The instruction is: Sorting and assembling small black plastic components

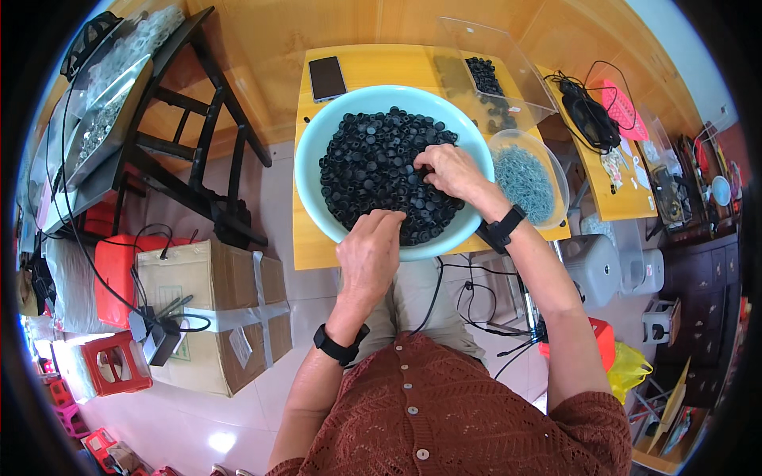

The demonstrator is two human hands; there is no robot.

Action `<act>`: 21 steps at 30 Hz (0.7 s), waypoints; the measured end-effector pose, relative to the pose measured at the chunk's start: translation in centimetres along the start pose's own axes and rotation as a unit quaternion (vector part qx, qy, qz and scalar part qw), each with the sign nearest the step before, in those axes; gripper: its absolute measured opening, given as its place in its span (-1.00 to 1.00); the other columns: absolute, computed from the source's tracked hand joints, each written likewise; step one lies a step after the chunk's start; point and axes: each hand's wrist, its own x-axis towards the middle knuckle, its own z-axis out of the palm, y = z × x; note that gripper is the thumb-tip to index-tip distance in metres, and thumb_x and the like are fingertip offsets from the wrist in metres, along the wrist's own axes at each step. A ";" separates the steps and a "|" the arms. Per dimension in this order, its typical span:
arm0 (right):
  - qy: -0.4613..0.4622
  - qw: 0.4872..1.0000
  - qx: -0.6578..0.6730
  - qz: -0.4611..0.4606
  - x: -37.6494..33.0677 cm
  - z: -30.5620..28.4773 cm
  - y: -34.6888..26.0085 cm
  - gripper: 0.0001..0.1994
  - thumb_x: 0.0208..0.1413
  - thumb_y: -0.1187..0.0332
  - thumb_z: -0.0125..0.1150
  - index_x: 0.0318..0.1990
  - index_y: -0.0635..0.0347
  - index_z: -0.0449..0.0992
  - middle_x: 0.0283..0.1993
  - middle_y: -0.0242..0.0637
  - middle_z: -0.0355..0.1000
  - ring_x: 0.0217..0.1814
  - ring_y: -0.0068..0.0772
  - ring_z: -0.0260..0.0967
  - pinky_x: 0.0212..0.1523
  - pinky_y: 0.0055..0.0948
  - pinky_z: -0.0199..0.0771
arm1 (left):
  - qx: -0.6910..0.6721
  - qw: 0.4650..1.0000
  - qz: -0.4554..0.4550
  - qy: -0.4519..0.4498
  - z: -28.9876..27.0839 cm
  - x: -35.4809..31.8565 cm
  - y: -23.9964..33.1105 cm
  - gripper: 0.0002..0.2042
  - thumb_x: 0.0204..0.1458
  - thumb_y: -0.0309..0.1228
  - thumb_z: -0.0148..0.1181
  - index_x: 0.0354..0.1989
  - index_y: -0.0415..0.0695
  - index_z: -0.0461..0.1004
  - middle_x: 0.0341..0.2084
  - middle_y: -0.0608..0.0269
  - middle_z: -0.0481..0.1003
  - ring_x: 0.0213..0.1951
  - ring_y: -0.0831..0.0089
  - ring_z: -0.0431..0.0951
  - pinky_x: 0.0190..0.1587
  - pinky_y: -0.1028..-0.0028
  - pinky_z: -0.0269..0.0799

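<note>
In the head view, a person in a rust-coloured knitted cardigan is sitting at a small wooden tabletop (317, 246) and leaning over a pale blue basin (313, 159) that is taking up most of it. The basin is holding a heap of small black round parts (365, 166). The left hand (369, 254) is resting on the basin's near rim, its fingers curled down onto the near edge of the heap; whether it is gripping a part cannot be told. The right hand (452, 170) is lying on the right side of the heap, fingers bent and pinching into the parts. Each wrist is wearing a black band. Just right of the basin, a clear bowl (556, 170) of grey-blue pieces is sitting at the tabletop's edge. Beyond the basin, a dark phone (327, 78) is lying flat, and a clear tray (508, 55) with more black parts is standing behind the bowl. Left of the basin, on the floor, a taped cardboard box (214, 317) is standing.
</note>
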 end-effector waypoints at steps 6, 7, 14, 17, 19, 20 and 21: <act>0.022 0.998 -0.024 -0.047 0.5 0.4 -0.2 -0.84 -0.28 0.57 0.20 -0.43 0.20 0.51 -0.44 -0.12 0.45 -0.31 -0.04 0.43 -0.35 -0.20 0.42 | 0.004 1.000 0.002 -0.002 0.0 -0.1 0.0 -0.87 -0.12 -0.57 0.13 -0.37 -0.12 0.50 -0.48 0.34 0.46 -0.44 0.36 0.46 -0.47 0.41 0.37; 0.014 0.998 -0.035 -0.042 0.7 0.4 -0.3 -0.86 -0.27 0.55 0.20 -0.45 0.20 0.51 -0.44 -0.13 0.45 -0.32 -0.04 0.42 -0.35 -0.20 0.42 | 0.004 1.000 -0.002 -0.001 0.0 -0.1 0.0 -0.87 -0.12 -0.58 0.13 -0.36 -0.12 0.50 -0.48 0.33 0.46 -0.44 0.36 0.46 -0.47 0.41 0.37; 0.079 0.995 0.054 -0.029 -0.3 -0.6 -0.6 -0.90 -0.23 0.53 0.20 -0.46 0.22 0.51 -0.50 -0.12 0.44 -0.42 -0.14 0.42 -0.42 -0.30 0.39 | 0.008 1.000 -0.013 -0.001 -0.4 -0.1 0.2 -0.84 -0.11 -0.61 0.10 -0.33 -0.13 0.50 -0.46 0.29 0.46 -0.43 0.32 0.47 -0.45 0.43 0.37; 0.120 0.954 0.270 0.049 -3.8 -2.9 -3.8 -0.88 -0.19 0.52 0.25 -0.40 0.22 0.54 -0.54 -0.22 0.43 -0.49 -0.40 0.39 -0.48 -0.47 0.34 | -0.116 0.990 -0.071 0.031 -0.6 0.3 0.2 -0.83 -0.04 -0.61 0.07 -0.24 -0.20 0.48 -0.39 0.23 0.50 -0.40 0.39 0.52 -0.37 0.52 0.42; 0.200 0.903 0.377 0.049 -6.6 -3.4 -5.8 -0.85 -0.16 0.52 0.28 -0.35 0.22 0.55 -0.52 -0.34 0.42 -0.51 -0.61 0.31 -0.51 -0.61 0.28 | -0.461 0.846 -0.269 0.002 -1.4 1.2 1.3 -0.81 0.08 -0.51 0.02 -0.14 -0.27 0.43 -0.40 0.19 0.50 -0.32 0.48 0.52 -0.23 0.53 0.46; 0.207 0.898 0.385 0.047 -7.8 -3.4 -6.7 -0.86 -0.15 0.53 0.27 -0.35 0.23 0.55 -0.47 -0.37 0.44 -0.49 -0.65 0.30 -0.49 -0.65 0.27 | -0.495 0.815 -0.296 -0.056 -2.1 1.7 1.9 -0.77 0.11 -0.46 0.01 -0.10 -0.29 0.39 -0.34 0.20 0.49 -0.29 0.49 0.52 -0.20 0.54 0.48; 0.216 0.893 0.393 0.046 -8.6 -3.2 -7.4 -0.87 -0.14 0.54 0.27 -0.35 0.23 0.56 -0.42 -0.40 0.46 -0.47 -0.69 0.30 -0.47 -0.68 0.25 | -0.496 0.814 -0.293 -0.066 -2.2 1.7 2.0 -0.77 0.11 -0.46 0.01 -0.10 -0.29 0.39 -0.34 0.20 0.49 -0.29 0.49 0.52 -0.20 0.54 0.48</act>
